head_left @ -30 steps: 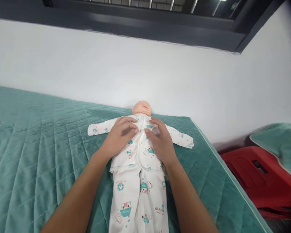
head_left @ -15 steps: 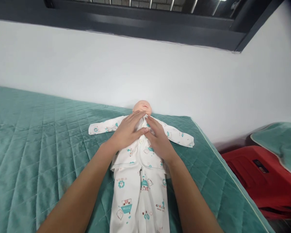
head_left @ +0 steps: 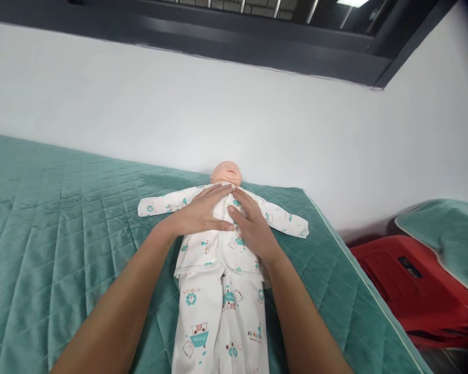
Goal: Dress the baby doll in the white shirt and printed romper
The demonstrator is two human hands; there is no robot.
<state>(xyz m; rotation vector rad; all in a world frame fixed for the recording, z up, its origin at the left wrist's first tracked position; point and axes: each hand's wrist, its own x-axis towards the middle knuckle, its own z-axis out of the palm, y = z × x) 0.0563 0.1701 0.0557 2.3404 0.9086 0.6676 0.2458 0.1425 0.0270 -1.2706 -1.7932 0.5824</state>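
Note:
A baby doll [head_left: 226, 173] lies on its back, head toward the wall. It wears a white printed pajama top [head_left: 203, 250] with the sleeves spread sideways, and matching white pants [head_left: 203, 317]. My left hand [head_left: 203, 209] rests on the left side of the doll's chest, fingers stretched out and thumb apart. On the other side of the chest lies my right hand [head_left: 255, 223], its fingers extended toward the collar. The fingertips of both hands come close together just below the doll's chin. Part of the top's front is hidden under my hands.
A green quilted cover [head_left: 81, 208] spreads under the doll, its piped edge running down the right. Beyond that edge stands a red plastic chair [head_left: 409, 291] with green cloth [head_left: 448, 234] over it. Behind is a white wall [head_left: 179, 104] below a dark window frame [head_left: 218, 39].
My left hand has moved slightly down and left on the chest, its thumb now lower. Both hands have shifted a little away from the chin. The camera view has moved slightly.

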